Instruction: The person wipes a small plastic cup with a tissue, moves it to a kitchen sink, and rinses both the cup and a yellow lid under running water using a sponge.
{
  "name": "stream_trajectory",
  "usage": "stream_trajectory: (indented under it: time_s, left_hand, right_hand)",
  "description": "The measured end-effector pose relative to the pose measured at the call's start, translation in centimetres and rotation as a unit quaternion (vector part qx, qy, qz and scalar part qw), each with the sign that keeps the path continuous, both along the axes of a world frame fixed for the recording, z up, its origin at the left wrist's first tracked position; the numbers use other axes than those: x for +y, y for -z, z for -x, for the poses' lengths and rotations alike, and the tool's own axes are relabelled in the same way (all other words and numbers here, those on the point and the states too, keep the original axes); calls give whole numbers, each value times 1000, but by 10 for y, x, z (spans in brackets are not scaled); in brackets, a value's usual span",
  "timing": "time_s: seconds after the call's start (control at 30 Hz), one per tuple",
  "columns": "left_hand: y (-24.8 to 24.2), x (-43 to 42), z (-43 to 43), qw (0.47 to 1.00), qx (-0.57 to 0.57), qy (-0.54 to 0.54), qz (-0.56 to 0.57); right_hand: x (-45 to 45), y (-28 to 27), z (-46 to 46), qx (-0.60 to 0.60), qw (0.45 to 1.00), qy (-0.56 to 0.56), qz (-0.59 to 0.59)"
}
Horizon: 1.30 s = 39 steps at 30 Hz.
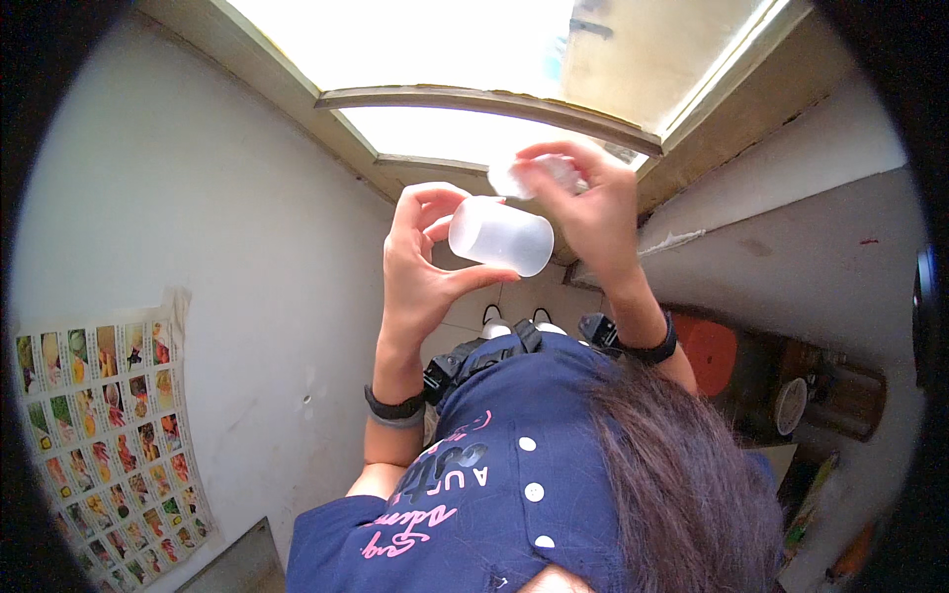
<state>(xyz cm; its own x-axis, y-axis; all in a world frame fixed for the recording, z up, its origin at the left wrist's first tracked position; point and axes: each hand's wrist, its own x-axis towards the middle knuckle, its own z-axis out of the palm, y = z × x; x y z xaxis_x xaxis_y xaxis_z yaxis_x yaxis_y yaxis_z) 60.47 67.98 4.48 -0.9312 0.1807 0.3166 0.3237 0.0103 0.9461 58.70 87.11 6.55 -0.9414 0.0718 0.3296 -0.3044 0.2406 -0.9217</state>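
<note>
A frosted, translucent plastic cup (503, 237) lies tilted on its side in the air in front of my chest. My left hand (430, 256) grips it, the thumb along its lower side and the fingers around the upper side. Just above and to the right, my right hand (586, 193) pinches a crumpled white wad, perhaps tissue or cloth (545, 174). The wad is blurred and seems apart from the cup. Whether the cup holds anything cannot be made out.
Ahead is a bright window with a wooden frame (489, 100). A white wall (245, 244) with a picture chart (111, 445) stands on the left. To the right are a grey wall panel (808, 230), a red stool-like object (708, 356) and a round white item (791, 406).
</note>
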Motion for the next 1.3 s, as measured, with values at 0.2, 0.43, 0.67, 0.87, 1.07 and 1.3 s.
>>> stream_trajectory:
  time_s: [0.2,0.43,0.67,0.87,1.07,1.3]
  left_hand:
    - [-1,-4,-1,991,90,-56,80]
    - [-6,3,-6,995,65,-30,69]
    - [-3,3,-5,996,62,-21,53]
    - [-4,-3,-5,991,74,-50,99]
    - [-8,-4,-5,998,51,-11,18]
    - [-11,-1,-7,997,-9,64,-30]
  right_hand:
    - [17,-10,-10,46,993,-12,111]
    - [5,-17,-26,122,992,0,-8]
    - [18,-24,-17,109,987,-65,-100]
    - [25,-23,-10,181,981,-12,-67]
    - [14,-24,-20,283,946,-81,-136]
    - [13,-28,-20,316,928,-79,-181]
